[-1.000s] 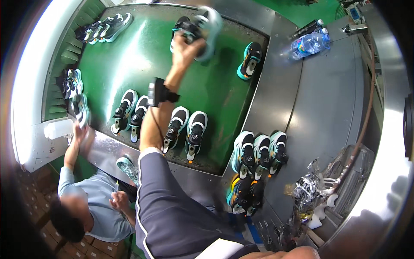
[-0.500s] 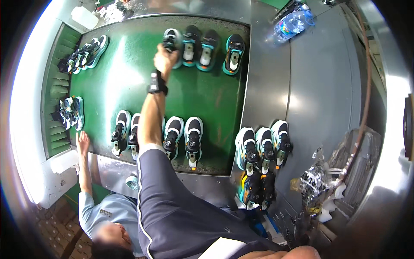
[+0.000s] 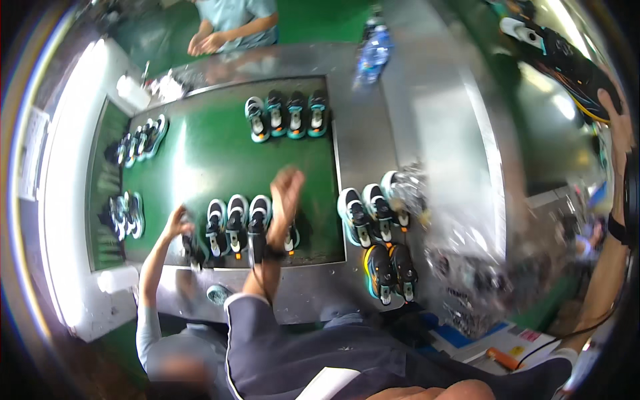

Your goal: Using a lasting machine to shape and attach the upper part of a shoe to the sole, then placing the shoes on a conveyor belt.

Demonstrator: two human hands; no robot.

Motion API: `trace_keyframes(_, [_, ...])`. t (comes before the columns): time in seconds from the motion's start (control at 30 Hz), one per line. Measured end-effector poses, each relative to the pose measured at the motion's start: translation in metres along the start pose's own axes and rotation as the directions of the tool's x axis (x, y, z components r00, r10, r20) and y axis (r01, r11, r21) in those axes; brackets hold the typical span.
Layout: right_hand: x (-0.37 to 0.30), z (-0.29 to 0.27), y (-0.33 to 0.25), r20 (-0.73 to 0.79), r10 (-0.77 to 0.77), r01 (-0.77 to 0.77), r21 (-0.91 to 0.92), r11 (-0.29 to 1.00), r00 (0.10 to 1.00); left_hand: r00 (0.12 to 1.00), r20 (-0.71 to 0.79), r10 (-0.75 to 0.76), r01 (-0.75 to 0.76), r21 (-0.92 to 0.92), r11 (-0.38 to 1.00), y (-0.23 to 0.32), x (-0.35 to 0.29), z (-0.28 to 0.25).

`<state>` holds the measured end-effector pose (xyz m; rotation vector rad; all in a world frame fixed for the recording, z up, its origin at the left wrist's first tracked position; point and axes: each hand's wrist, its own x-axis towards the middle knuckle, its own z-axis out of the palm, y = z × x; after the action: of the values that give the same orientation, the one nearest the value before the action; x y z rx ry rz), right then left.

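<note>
My left hand (image 3: 287, 190) hovers over the green conveyor belt (image 3: 193, 167) with nothing in it, just above the near row of black, white and teal sneakers (image 3: 233, 223). The hand is blurred. A dark band sits on that wrist. My right hand (image 3: 615, 113) is raised at the far right edge and grips a black sneaker with teal and white trim (image 3: 557, 57) by its heel end. Several matching sneakers (image 3: 287, 113) stand in a row at the belt's far side.
A co-worker at the lower left has a hand (image 3: 179, 223) on a sneaker at the belt's near edge. Another person (image 3: 230, 27) stands at the far end. More sneakers (image 3: 373, 213) and crumpled plastic bags (image 3: 467, 267) lie on the metal table. A water bottle (image 3: 373, 53) lies far back.
My left hand has let go at the far row of sneakers and pulled back to the near row. The view swung right, and my right hand with a sneaker came into sight.
</note>
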<state>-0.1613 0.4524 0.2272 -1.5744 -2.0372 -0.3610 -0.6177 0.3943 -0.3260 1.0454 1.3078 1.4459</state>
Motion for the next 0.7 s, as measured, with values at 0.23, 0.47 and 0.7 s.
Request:
trace_keyframes(0.23, [-0.179, -0.125, -0.030, -0.198, 0.309, -0.111, 0.651, 0.751, 0.930, 0.109, 0.994, 0.002, 0.788, -0.088, 0.610, 0.175, -0.262, 0.145])
trace_keyframes(0.47, [-0.448, -0.177, -0.061, -0.131, 0.568, -0.389, 0.603, 0.696, 0.813, -0.407, 0.887, 0.216, 0.882, 0.321, 0.346, 0.294, -0.387, 0.297])
trace_keyframes(0.7, [-0.736, -0.213, -0.116, -0.331, 0.931, -0.506, 0.783, 0.361, 0.152, -0.500, 0.866, 0.013, 0.736, 0.417, 0.533, 0.254, -0.592, 0.369])
